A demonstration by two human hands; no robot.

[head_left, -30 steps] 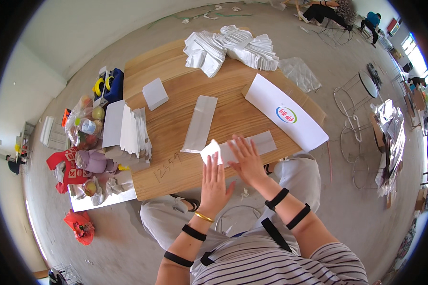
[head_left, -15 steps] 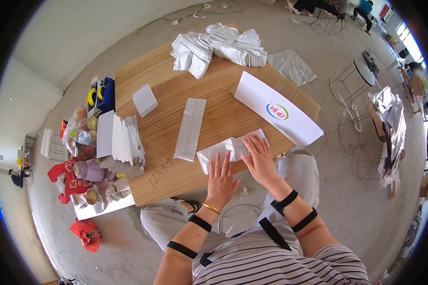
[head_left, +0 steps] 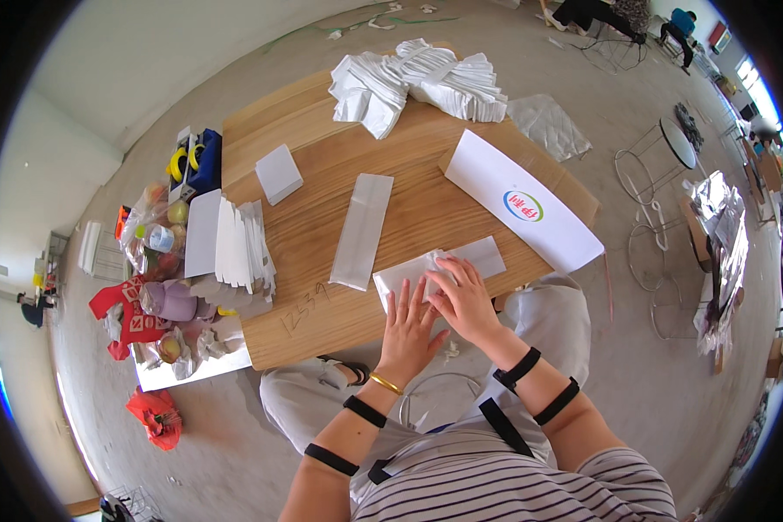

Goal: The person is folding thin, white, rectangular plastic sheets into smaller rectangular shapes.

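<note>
At the near table edge lies a clear plastic sleeve (head_left: 395,280) with a white strip (head_left: 485,254) sticking out to its right. My left hand (head_left: 406,335) rests flat over the sleeve's near edge, its fingers stretched out. My right hand (head_left: 468,300) lies on the middle of the sleeve, its fingers apart and slightly bent. The fingertips of both hands come close together. A second long flat translucent sleeve (head_left: 361,230) lies just beyond my left hand. A curved white card (head_left: 496,187) with a coloured oval print stands to the right on brown cardboard.
Bundled white sheets (head_left: 457,87) sit at the table's far end. Small white cards (head_left: 278,174) lie at left, near a stack of folded white paper (head_left: 235,244). A blue tape dispenser (head_left: 202,165), a bag of fruit (head_left: 158,230) and a purple cup (head_left: 172,300) crowd the left side.
My right hand has shifted left over the sleeve toward my left hand and its fingers have bent. More of the strip's right end is uncovered. The whole view has shifted slightly.
</note>
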